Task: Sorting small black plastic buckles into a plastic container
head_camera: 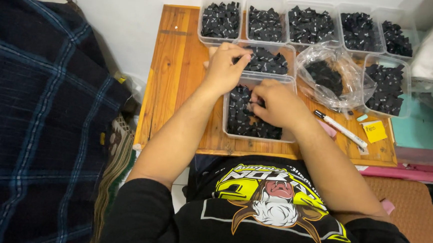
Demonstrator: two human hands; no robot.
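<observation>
Both hands (251, 86) in the near tub (285, 137) — fingers curled among black tags (239, 119), grip unclear.

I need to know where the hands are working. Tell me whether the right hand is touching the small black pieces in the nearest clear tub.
Touching. The head view shows the right hand inside the nearest clear tub, fingers resting on the small black pieces.
</observation>
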